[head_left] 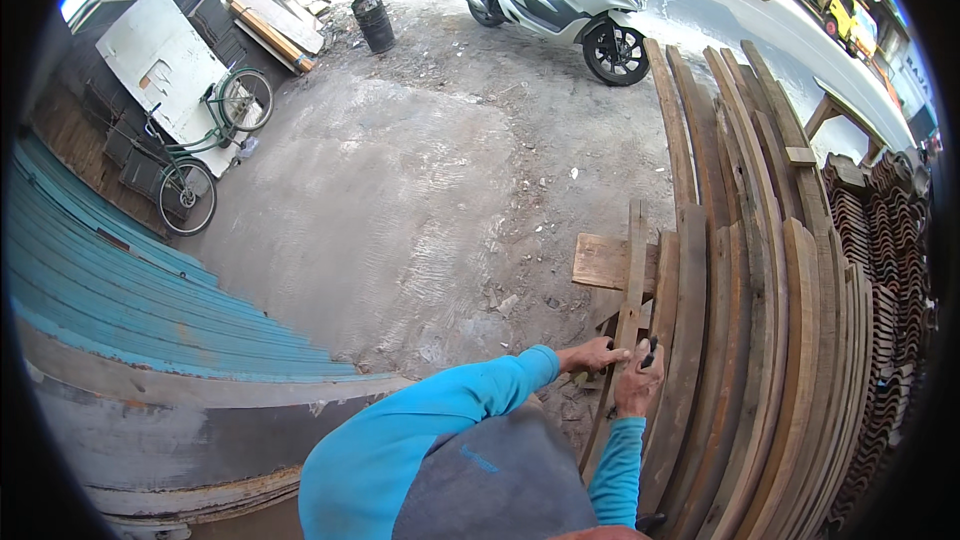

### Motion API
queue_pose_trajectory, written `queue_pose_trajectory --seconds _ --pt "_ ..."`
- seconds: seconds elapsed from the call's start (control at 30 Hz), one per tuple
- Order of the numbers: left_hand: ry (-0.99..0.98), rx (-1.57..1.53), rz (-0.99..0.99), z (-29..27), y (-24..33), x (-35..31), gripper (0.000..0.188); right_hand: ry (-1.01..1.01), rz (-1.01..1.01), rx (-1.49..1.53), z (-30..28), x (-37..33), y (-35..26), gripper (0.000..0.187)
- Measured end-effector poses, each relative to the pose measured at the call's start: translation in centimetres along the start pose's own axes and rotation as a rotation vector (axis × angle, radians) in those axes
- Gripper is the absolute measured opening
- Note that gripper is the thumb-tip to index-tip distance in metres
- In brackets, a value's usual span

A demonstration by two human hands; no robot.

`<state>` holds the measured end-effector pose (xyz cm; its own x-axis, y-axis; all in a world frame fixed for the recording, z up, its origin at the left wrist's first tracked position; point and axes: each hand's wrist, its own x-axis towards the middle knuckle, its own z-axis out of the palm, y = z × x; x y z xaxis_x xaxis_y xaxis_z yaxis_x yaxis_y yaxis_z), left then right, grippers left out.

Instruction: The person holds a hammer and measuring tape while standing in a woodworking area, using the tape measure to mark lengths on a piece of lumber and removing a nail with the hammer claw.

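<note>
Brown timber: one long, narrow, straight-edged wooden batten (pixel 633 280) is lying lengthwise beneath both hands, along the left side of a stack of long, weathered wooden planks (pixel 690 275); its upper part is crossing over a short reddish-brown wooden board (pixel 601 262).

Left hand (pixel 592 354), bare, bright blue sleeve (pixel 470 390): is reaching in from the left to the batten, fingers bending; whether they are gripping it, one cannot tell.

Right hand (pixel 638 385), bare, matching sleeve: is lying just beside the left, fingers clasping a small, slim black object (pixel 650 350), too small to identify.

Right of the planks: dark brown, wavy roof tiles (pixel 885 340) are standing stacked.

Farther off: a white-and-grey motor scooter (pixel 565 8) is standing upright.
</note>
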<state>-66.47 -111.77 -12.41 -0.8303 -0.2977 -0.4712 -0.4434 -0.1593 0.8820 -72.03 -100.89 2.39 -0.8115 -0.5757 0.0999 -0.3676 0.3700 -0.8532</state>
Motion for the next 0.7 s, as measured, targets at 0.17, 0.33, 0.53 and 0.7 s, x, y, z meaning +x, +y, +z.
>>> queue_pose_trajectory --seconds 0.17,0.33,0.53,0.7 --pt "0.032 0.112 -0.035 0.2 -0.2 0.9 0.089 -0.049 0.104 0.318 -4.8 -6.8 -2.9 0.033" --pt "0.040 0.044 0.013 0.8 -0.2 0.3 0.090 0.057 -0.092 0.400 -3.1 -5.1 2.3 0.034" --pt "-0.006 0.026 0.032 0.5 1.0 0.0 0.092 0.051 -0.045 0.201 -1.1 -2.0 3.4 0.040" --pt "0.038 0.075 0.063 0.4 -2.2 2.0 0.088 -0.046 0.001 -0.033 0.7 1.4 -0.2 0.036"
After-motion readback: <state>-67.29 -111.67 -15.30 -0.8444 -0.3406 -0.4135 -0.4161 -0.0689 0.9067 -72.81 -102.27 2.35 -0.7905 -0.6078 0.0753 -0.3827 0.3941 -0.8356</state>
